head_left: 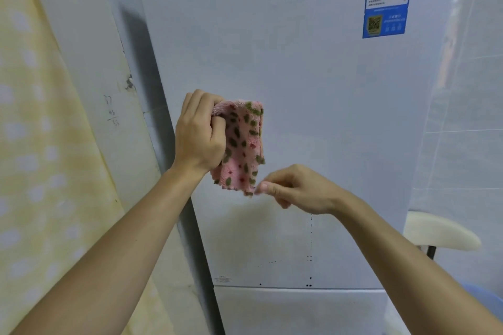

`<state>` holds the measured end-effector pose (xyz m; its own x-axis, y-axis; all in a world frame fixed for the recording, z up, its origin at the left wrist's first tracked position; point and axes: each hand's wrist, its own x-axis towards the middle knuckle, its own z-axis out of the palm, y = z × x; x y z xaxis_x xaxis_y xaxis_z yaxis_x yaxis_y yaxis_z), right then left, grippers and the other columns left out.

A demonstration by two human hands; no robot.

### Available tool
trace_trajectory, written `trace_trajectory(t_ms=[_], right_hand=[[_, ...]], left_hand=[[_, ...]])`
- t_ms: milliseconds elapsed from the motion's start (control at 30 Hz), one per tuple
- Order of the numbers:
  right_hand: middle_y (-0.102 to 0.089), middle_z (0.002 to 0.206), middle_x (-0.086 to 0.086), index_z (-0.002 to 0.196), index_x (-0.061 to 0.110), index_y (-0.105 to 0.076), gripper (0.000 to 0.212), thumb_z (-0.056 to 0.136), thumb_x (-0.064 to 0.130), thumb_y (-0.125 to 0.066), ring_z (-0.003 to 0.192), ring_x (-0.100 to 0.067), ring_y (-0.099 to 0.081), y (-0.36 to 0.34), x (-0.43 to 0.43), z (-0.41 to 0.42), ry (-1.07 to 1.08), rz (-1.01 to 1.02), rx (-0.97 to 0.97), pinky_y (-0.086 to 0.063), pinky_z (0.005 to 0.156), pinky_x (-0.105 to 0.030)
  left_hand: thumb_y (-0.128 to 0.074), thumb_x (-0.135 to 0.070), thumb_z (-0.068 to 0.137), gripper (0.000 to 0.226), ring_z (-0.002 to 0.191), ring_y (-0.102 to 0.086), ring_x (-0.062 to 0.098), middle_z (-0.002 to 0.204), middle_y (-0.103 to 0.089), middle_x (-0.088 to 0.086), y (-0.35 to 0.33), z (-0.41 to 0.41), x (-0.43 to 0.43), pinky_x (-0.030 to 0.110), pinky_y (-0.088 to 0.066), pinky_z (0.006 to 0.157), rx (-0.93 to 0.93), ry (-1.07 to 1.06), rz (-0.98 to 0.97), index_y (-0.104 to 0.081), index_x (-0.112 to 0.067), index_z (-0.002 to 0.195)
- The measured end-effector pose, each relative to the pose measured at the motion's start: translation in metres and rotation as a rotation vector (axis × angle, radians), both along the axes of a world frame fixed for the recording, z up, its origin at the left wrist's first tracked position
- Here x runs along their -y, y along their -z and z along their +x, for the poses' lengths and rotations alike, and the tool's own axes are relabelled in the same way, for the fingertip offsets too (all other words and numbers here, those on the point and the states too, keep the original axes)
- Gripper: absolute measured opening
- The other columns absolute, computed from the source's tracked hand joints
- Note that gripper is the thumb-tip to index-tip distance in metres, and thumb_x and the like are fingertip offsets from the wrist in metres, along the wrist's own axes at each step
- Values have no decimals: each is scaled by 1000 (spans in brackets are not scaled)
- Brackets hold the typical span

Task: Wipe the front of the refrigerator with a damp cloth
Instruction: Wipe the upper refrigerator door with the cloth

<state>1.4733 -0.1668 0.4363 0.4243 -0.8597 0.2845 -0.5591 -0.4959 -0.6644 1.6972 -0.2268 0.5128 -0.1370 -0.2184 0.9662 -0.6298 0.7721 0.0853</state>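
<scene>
A white refrigerator (313,84) fills the middle of the head view, its upper door above a seam and a lower door (299,310) below. My left hand (200,136) grips the top of a fluffy pink cloth (242,147) with green and red spots. The cloth hangs folded in front of the door's left part. My right hand (296,189) is just below and to the right of it. Its thumb and forefinger pinch together at the cloth's lower corner; whether they hold the corner is unclear.
A blue energy label (386,0) is stuck at the door's upper right. A yellow curtain (35,144) hangs at the left beside a marked white wall (109,106). A cream chair seat (441,231) juts out at the right, beside tiled wall.
</scene>
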Motion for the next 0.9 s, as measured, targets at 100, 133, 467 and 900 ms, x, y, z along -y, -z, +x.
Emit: trace_trajectory(t_ms=[100,133,467,900], right_hand=[[-49,58,4,83,25,-77,41,104,53,-57,59,-18,-42,9,0,-7,-3,0,216,-37,62,-34],[-46,58,2,80,22,-74,42,105,51,-57,59,-19,-39,10,0,-11,-5,27,302,-35,62,-33],[-56,56,2,75,18,-68,43,110,38,-52,54,-14,-52,23,1,-49,72,393,-244,-47,69,-26],[-76,104,14,116,38,-72,71,87,92,-37,85,-7,-73,-13,0,-23,338,-38,13,-55,77,-33]], left_hand=[[-47,4,85,20,94,-45,14,95,-56,3,4,4,4,10,-33,83,0,-37,39,-63,0,96],[-47,3,86,20,95,-47,17,96,-57,6,5,6,5,12,-33,82,1,-54,55,-63,0,96],[-42,-10,90,23,97,-51,24,98,-61,11,18,31,22,22,-33,79,-109,-169,161,-62,-1,95],[-49,-7,89,13,91,-44,9,91,-54,-3,14,28,19,15,-32,77,-56,-101,150,-61,-4,90]])
